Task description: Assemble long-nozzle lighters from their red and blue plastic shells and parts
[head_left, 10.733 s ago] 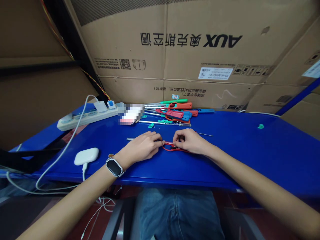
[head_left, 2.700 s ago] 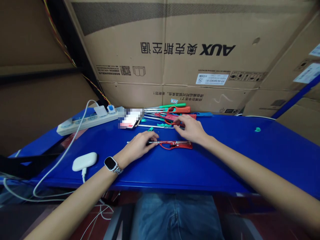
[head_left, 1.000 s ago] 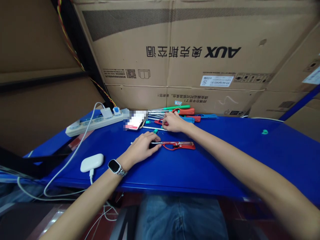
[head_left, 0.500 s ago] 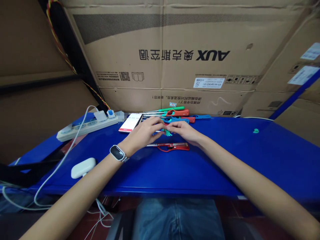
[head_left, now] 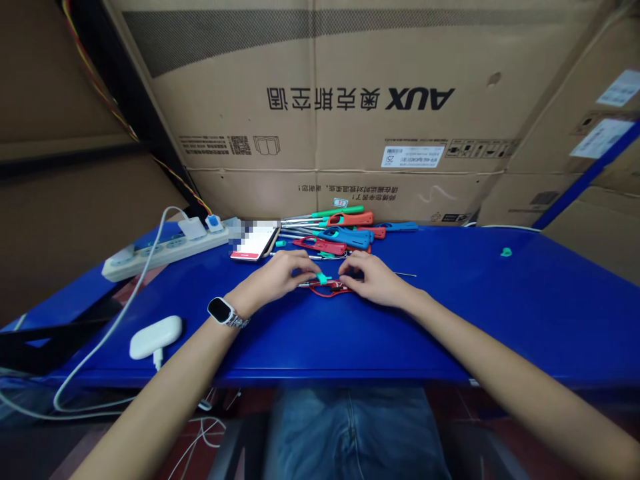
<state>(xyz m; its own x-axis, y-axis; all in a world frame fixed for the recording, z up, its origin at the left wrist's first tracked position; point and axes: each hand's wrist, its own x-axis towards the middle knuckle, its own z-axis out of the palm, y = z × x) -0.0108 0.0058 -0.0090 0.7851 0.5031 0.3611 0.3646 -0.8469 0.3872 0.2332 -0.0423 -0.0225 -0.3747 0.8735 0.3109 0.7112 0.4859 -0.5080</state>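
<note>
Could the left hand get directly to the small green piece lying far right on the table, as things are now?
Probably not directly: the right hand lies between the left hand and the small green piece, and the left hand seems to hold another green part.

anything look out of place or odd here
One small green piece lies alone on the right side of the blue table, away from the red lighter and the pile of lighters behind it. The printing on the carton is also upside down.

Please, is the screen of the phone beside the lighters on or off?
On: the phone shows a bright white display, with a red bar along its near edge.
</note>
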